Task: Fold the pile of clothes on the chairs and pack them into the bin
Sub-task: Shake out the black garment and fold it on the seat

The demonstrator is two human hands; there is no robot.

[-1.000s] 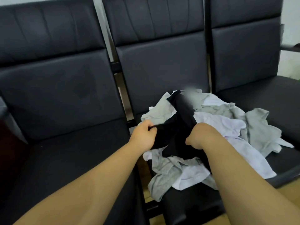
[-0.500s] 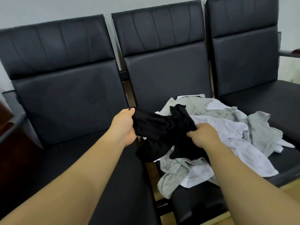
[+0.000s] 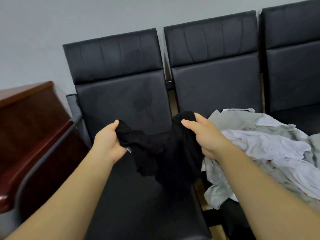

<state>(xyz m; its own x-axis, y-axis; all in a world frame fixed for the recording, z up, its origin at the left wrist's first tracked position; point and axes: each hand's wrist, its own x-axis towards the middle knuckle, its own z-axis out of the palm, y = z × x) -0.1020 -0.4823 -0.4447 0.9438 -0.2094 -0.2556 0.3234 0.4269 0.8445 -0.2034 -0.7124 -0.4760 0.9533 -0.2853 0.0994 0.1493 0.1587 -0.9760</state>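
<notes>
Hanging between the left hand [image 3: 107, 141] and right hand [image 3: 206, 135], the crumpled black fabric garment [image 3: 164, 153] sags above the black leather chair seat [image 3: 138, 205] at six o'clock. Each hand's curled fingers clamp an upper corner. The grey and white clothes pile [image 3: 259, 149] lies at three o'clock.

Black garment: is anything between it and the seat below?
Nothing visible. Left hand and right hand hold the black garment over a bare seat; the clothes pile lies on the next chair.

left hand [image 3: 108, 142] grips black garment [image 3: 164, 153] | right hand [image 3: 206, 135] grips it too | forearms outstretched
</notes>
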